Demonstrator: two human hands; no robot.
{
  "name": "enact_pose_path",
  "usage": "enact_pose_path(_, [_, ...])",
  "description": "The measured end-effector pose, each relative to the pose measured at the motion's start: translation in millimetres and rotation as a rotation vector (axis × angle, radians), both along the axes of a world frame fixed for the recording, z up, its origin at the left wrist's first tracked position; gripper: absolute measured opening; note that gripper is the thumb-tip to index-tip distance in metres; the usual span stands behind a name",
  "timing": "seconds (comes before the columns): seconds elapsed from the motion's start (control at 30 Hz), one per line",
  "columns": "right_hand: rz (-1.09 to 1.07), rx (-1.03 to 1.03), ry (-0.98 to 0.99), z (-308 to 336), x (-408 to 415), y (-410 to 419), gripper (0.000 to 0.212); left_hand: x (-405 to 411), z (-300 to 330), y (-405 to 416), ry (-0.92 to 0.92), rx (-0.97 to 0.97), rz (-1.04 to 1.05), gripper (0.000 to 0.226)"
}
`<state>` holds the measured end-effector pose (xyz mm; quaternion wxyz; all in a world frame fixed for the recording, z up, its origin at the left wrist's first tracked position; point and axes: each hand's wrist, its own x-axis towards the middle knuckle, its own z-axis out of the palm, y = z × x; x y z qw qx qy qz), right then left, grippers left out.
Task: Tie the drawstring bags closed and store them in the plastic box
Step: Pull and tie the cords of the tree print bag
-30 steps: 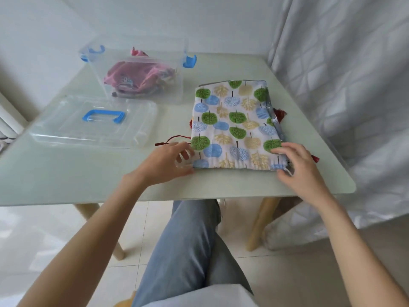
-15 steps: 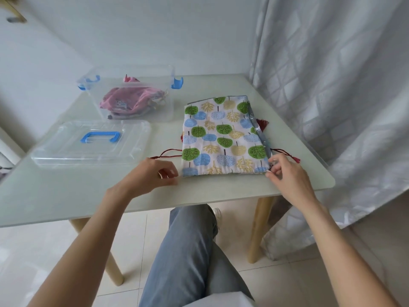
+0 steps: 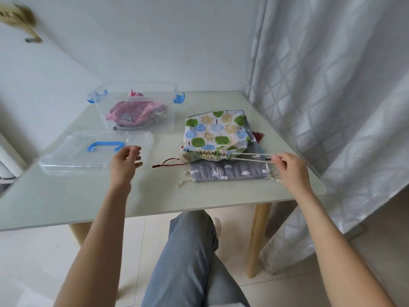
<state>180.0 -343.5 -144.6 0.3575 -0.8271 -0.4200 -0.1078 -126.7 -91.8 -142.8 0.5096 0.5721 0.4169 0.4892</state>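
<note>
Tree-print bag (image 3: 215,135) lies cinched on the counter (image 3: 155,196); right hand (image 3: 292,168) pinches its cords (image 3: 252,157), left hand (image 3: 125,165) hovers loosely curled, empty.

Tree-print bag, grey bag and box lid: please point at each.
Tree-print bag (image 3: 215,131), head view, printed front.
Grey bag (image 3: 230,172), head view, visible front strip.
Box lid (image 3: 66,160), head view, clear near rim.

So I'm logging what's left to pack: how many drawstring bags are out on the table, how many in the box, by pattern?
Tree-print cotton drawstring bag, on table: 1
Grey cloud-print drawstring bag, on table: 1
Pink fabric drawstring bag, in clear plastic box: 1
Total: 3
</note>
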Motion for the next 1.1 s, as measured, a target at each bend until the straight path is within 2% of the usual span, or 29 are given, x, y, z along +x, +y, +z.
enact_pose_path(0.07, [0.037,0.083,0.251,7,-16,11,0.03,13,4,-5,-0.237,-0.15,-0.135,0.019])
enact_pose_path(0.1, [0.071,0.188,0.409,11,-24,20,0.032,21,7,-8,-0.362,-0.217,-0.209,0.02])
enact_pose_path(0.23, [0.274,0.78,1.087,27,-41,47,0.034,40,20,-19,-0.762,-0.429,-0.398,0.024])
enact_pose_path(0.3, [0.434,0.981,1.368,34,-43,54,0.032,43,21,-20,-0.933,-0.488,-0.434,0.028])
enact_pose_path(0.37, [0.543,1.121,1.513,35,-42,57,0.036,43,20,-17,-0.99,-0.498,-0.463,0.035])
enact_pose_path(0.43, [0.55,1.125,1.56,35,-39,59,0.034,42,19,-13,-0.94,-0.51,-0.472,0.033])
enact_pose_path(0.53, [0.446,0.902,1.484,30,-33,61,0.034,42,16,-5,-0.699,-0.483,-0.403,0.029])
enact_pose_path(0.6, [0.306,0.794,1.34,25,-27,61,0.035,38,16,2,-0.529,-0.426,-0.328,0.03])
enact_pose_path(0.73, [0.119,0.682,1.047,19,-16,54,0.034,18,13,14,-0.345,-0.278,-0.142,0.031])
enact_pose_path(0.8, [0.156,0.421,0.714,21,-18,51,0.032,17,12,8,-0.058,-0.047,-0.164,0.03])
enact_pose_path(0.87, [0.247,0.116,0.354,24,-27,54,0.027,25,12,0,0.322,0.276,-0.262,0.021])
enact_pose_path(0.93, [0.319,-0.09,0.119,26,-40,59,0.023,31,12,-7,0.611,0.625,-0.33,0.02])
enact_pose_path(1.0, [0.361,-0.193,-0.034,25,-51,65,0.026,36,7,-8,0.743,0.913,-0.379,0.033])
enact_pose_path(1.1, [0.346,-0.235,-0.108,15,-63,72,0.028,44,0,-12,0.823,1.046,-0.354,0.027])
